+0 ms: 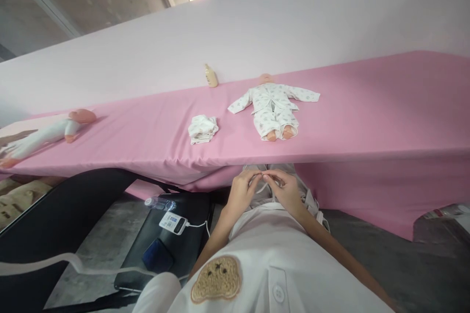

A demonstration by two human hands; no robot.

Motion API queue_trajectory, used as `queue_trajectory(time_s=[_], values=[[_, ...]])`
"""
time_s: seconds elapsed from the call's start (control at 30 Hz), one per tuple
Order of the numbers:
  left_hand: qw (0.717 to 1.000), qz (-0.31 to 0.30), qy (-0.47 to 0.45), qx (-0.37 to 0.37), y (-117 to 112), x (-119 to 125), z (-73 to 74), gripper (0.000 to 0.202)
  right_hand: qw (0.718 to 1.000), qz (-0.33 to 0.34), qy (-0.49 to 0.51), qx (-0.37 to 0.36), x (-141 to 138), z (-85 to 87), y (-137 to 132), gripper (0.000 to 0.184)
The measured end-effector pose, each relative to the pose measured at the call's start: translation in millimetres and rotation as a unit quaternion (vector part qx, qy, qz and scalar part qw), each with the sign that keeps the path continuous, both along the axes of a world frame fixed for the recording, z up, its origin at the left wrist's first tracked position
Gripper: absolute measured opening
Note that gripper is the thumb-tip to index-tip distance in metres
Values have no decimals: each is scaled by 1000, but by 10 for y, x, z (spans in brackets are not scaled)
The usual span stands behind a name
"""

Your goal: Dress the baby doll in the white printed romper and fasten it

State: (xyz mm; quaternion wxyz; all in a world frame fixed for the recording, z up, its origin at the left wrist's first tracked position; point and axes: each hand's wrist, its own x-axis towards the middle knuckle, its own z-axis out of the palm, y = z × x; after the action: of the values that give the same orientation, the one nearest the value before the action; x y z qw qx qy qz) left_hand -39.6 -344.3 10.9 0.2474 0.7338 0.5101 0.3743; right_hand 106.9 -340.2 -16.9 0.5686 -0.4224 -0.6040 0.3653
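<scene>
Over my lap, my left hand [243, 187] and my right hand [283, 187] meet at the fingertips, thumbs and forefingers pinched together. What lies between them, if anything, is too small to make out. A thin white cord [261, 189] curves just below the fingertips, against my pale trousers. Beyond my hands, on the pink-covered table, a doll [288, 132] lies on its back in a white patterned jacket [270, 96] and trousers [273, 121], arms spread wide. To its left is a small stack of folded white cloth [202, 129]. Neither hand touches the table things.
A cream bottle [211, 76] stands by the white partition [235, 34]. Far left lies another doll [82, 116], with a person's hand [16, 137] beside it. Left of me, a black chair seat [147, 234] holds a water bottle [160, 203], a white power bank [173, 223] and a dark phone [157, 255].
</scene>
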Motion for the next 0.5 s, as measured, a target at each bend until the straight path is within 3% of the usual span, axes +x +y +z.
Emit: queue_trajectory(time_s=[0.2,0.3,0.4,0.5], values=[[998,-43,-3,-43,13,10,-15,23,996,15,76,-38,2,33,8,15],[988,-30,-117,-101,-8,14,3,22,994,13,100,-41,26,109,-14,15],[955,-61,-248,-152,-68,10,64,22,996,0,80,-29,58,231,-86,11],[938,-93,-291,-165,-147,10,142,20,999,2,54,-2,75,342,-174,6]])
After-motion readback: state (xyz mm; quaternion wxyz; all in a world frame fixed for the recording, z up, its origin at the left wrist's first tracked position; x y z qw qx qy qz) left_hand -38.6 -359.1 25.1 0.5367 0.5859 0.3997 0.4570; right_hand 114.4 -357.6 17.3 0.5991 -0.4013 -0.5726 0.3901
